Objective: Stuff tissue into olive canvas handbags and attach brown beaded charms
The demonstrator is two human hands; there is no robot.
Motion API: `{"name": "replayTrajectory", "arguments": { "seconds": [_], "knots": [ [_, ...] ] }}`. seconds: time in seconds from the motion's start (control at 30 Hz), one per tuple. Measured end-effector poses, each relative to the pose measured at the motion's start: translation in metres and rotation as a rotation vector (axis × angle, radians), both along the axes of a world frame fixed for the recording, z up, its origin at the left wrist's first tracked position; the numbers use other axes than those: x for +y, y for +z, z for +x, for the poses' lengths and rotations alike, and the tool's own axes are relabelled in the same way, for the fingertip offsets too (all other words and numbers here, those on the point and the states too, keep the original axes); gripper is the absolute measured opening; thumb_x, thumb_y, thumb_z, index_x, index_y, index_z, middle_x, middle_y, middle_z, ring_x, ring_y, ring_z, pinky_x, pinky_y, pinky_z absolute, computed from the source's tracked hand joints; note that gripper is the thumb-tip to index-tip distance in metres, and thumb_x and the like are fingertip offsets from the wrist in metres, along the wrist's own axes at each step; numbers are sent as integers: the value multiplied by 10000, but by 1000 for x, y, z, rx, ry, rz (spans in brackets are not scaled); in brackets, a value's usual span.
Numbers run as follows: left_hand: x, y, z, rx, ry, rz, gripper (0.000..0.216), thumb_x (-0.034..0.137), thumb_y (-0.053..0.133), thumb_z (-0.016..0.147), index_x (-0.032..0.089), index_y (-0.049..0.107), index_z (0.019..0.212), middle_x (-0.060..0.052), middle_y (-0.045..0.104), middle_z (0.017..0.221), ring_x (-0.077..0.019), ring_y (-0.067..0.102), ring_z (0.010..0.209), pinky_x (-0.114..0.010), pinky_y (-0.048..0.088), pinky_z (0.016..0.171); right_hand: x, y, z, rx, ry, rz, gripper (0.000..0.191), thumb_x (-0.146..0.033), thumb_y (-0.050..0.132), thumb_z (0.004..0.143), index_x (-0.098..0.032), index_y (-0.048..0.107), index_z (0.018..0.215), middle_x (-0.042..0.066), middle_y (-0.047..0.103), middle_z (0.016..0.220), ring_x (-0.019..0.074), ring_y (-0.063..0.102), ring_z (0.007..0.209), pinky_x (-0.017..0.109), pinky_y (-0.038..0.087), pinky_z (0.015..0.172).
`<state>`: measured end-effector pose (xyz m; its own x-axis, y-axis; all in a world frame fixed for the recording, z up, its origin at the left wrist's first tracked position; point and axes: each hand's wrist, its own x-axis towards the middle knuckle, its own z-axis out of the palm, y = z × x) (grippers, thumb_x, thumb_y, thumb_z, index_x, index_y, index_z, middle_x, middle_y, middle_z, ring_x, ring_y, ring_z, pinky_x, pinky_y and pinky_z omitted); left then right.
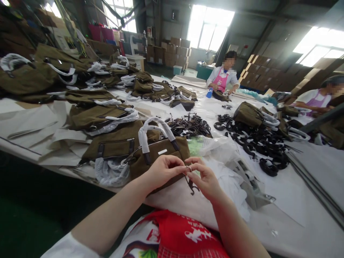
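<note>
My left hand (169, 168) and my right hand (202, 176) meet in front of me, fingers pinched around a small metal ring (188, 168). A dark charm with a curled end (191, 186) dangles below the ring. Right behind my hands stands an olive handbag (166, 146) with a dark zip, a small metal plate and two upright handles (155, 130) wrapped in white paper or film. How the ring attaches to the bag, if at all, is hidden by my fingers.
Behind the bag lies a heap of dark charms and chains (190, 125). Coiled black straps (260, 143) spread at the right, near a grey tape dispenser (252, 186). More olive bags (102, 114) fill the left. A co-worker in a pink apron (221, 80) handles a bag across the table.
</note>
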<state>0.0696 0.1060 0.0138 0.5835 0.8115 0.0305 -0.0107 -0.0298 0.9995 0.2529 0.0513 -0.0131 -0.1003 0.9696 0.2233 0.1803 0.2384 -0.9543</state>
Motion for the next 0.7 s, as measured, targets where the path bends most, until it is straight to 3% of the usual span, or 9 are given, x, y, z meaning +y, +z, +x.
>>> {"name": "replayTrajectory", "arguments": {
  "seconds": [0.07,0.17,0.23,0.47,0.57,0.7],
  "knots": [
    [-4,1,2,-108,10,-119,253,370,743,754,123,694,726,-37,686,684,-138,617,631,-240,491,619,1,0,-2,184,101,-21,202,-380,624,894,-210,685,803,64,621,1070,197,584,1001,323,473,862],
    [-9,2,5,-203,27,-232,290,401,738,763,126,656,725,-10,634,545,-119,577,462,-236,474,502,1,-1,-9,532,279,-209,253,-397,512,964,-212,612,821,31,637,807,166,616,778,313,501,745],
    [-11,3,7,-245,28,-249,291,398,734,771,127,641,723,7,597,471,-108,538,388,-223,450,445,0,-1,-14,672,340,-292,242,-383,491,977,-207,583,839,29,650,737,168,636,734,317,515,728],
    [-16,2,19,-374,173,-372,291,409,737,757,148,609,774,74,493,446,-71,424,324,-216,436,354,3,-2,-29,917,301,-378,201,-392,586,933,-194,611,908,40,708,828,153,700,706,231,547,600],
    [-13,0,20,-310,188,-235,275,412,701,790,150,618,793,55,532,483,-77,467,368,-213,452,401,7,-1,-26,931,269,-354,209,-363,606,926,-178,602,828,21,693,762,117,683,642,194,535,596],
    [-2,6,11,-25,196,157,190,340,687,801,153,691,772,-22,661,660,-125,598,594,-235,499,575,7,1,-14,832,302,-443,234,-342,553,959,-155,610,829,31,686,693,107,660,558,178,510,536]
  ]
}}
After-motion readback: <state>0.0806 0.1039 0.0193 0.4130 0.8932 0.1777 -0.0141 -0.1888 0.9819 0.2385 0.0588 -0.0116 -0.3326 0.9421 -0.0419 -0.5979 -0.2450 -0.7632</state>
